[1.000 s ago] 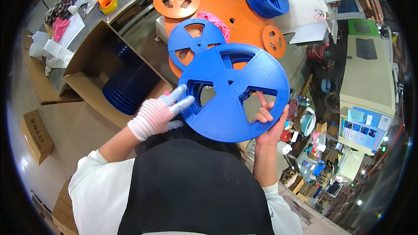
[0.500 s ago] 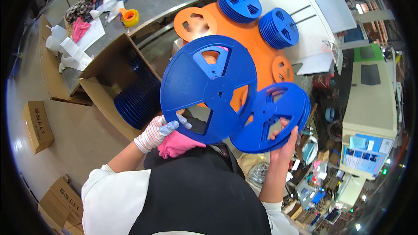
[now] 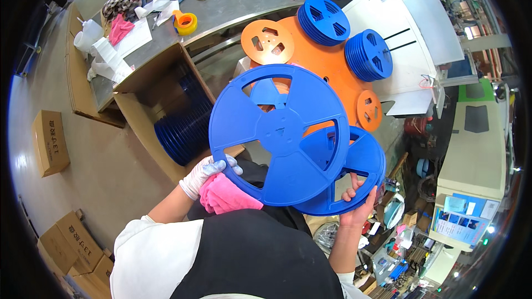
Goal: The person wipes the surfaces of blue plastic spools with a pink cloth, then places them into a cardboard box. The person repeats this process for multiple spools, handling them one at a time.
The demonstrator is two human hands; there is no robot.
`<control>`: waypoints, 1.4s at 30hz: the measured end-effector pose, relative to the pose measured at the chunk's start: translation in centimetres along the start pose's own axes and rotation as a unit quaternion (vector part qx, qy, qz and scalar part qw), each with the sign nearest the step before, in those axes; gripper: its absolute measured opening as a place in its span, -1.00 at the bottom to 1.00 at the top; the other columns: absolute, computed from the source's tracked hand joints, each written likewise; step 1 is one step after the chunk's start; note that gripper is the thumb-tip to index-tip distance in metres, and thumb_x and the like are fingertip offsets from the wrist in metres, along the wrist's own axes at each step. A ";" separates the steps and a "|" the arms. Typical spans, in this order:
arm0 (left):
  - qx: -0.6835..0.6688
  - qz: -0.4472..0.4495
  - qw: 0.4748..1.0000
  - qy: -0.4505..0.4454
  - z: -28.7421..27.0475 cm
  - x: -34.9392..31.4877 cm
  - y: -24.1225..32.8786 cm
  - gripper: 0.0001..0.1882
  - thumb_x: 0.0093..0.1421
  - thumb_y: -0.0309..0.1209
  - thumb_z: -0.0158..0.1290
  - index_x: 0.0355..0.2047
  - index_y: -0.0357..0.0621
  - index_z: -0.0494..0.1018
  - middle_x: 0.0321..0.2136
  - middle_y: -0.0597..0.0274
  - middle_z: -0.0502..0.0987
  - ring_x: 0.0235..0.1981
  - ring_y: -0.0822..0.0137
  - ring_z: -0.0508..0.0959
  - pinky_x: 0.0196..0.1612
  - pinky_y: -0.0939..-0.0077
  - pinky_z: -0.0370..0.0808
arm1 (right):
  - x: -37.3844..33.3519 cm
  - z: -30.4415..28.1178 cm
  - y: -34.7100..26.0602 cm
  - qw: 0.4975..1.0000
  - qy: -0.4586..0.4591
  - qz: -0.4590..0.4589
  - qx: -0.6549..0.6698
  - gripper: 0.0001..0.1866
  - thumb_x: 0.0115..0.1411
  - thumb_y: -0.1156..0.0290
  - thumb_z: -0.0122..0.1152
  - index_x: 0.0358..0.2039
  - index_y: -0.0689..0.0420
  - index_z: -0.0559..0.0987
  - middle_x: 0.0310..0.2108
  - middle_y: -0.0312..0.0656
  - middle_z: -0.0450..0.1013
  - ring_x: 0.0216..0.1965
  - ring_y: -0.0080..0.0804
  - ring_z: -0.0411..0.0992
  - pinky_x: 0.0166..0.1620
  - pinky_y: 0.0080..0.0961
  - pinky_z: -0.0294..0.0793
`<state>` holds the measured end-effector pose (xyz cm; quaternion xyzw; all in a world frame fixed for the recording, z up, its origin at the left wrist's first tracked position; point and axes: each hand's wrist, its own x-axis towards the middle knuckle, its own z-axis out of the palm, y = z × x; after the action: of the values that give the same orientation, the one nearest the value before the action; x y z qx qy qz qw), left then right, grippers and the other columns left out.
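Observation:
My left hand [image 3: 210, 175], in a pale glove, is closed on the lower left rim of a large blue plastic reel [image 3: 280, 133], turned face up toward me. A bunched pink cloth [image 3: 230, 195] lies against that hand, below the reel's edge. Bare, my right hand [image 3: 359, 205] grips several stacked blue reels [image 3: 370, 160], its fingers reaching through an opening. The single reel overlaps this stack and hides its left part.
Beyond the reels stands a round orange table [image 3: 313, 47] bearing two blue reel stacks [image 3: 324, 19] and an orange disc [image 3: 267, 36]. On the left, an open carton [image 3: 136, 119] holds a row of dark blue reels [image 3: 180, 138]. A grey workbench [image 3: 244, 8] carries tape, cloths and papers.
The single reel has come lower and nearer to me, facing me more squarely and covering more of the stack. Both hands keep their hold; the surroundings have shifted slightly right.

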<state>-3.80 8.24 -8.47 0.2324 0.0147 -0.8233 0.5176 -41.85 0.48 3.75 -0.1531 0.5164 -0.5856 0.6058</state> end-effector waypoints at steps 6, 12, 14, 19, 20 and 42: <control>-0.006 0.023 1.000 0.018 -0.8 -0.8 -0.1 -0.68 0.23 -0.28 0.21 -0.10 -0.21 0.49 -0.19 0.02 0.59 -0.10 0.15 0.60 0.05 0.14 0.57 | 0.2 -0.8 0.8 0.999 -0.004 0.022 0.026 -0.51 0.37 -0.05 -0.08 -0.25 0.17 0.52 0.27 0.15 0.23 -0.55 -0.55 0.35 -0.50 -0.63 0.32; -0.003 0.042 0.998 0.041 -2.1 -1.6 -0.1 -0.65 0.21 -0.28 0.23 -0.08 -0.23 0.49 -0.18 0.00 0.59 -0.09 0.15 0.60 0.07 0.16 0.56 | 0.5 -0.6 1.6 0.998 -0.021 0.038 0.040 -0.53 0.35 -0.04 -0.03 -0.29 0.16 0.52 0.26 0.19 0.24 -0.59 -0.54 0.37 -0.54 -0.62 0.31; 0.003 0.054 0.997 0.061 -2.2 -2.3 0.0 -0.63 0.20 -0.27 0.24 -0.08 -0.22 0.49 -0.18 0.01 0.59 -0.09 0.15 0.60 0.07 0.16 0.55 | 0.8 -0.4 1.8 0.998 -0.019 0.044 0.033 -0.53 0.35 -0.04 -0.03 -0.28 0.16 0.52 0.25 0.18 0.26 -0.59 -0.54 0.36 -0.54 -0.61 0.31; 0.029 0.083 0.990 0.111 -3.7 -4.3 0.4 -0.61 0.19 -0.24 0.25 -0.08 -0.21 0.48 -0.17 0.01 0.59 -0.11 0.15 0.60 0.07 0.19 0.54 | 0.9 0.4 1.7 0.997 -0.029 0.058 0.034 -0.55 0.35 -0.02 -0.03 -0.25 0.16 0.52 0.24 0.13 0.27 -0.58 -0.54 0.34 -0.52 -0.61 0.30; 0.059 0.095 0.986 0.125 -4.0 -5.3 1.0 -0.60 0.26 -0.22 0.17 -0.04 -0.25 0.47 -0.14 -0.02 0.58 -0.06 0.17 0.59 0.08 0.24 0.53 | 0.9 0.2 1.8 0.997 -0.029 0.060 0.037 -0.56 0.35 -0.02 -0.03 -0.24 0.15 0.52 0.25 0.12 0.27 -0.58 -0.54 0.34 -0.52 -0.61 0.30; 0.336 0.201 0.747 0.537 -25.3 11.5 6.5 -0.82 0.35 -0.33 0.00 -0.27 -0.19 0.49 -0.42 0.21 0.58 -0.42 0.35 0.49 -0.24 0.39 0.45 | -0.8 -0.2 1.8 1.000 0.004 0.010 -0.002 -0.51 0.39 -0.03 -0.14 -0.20 0.17 0.53 0.28 0.18 0.24 -0.56 -0.58 0.36 -0.51 -0.64 0.34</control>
<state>7.01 2.22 -34.22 0.7930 -0.0346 -0.3905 0.4663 -40.81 1.76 2.56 -0.1467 0.5215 -0.5792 0.6091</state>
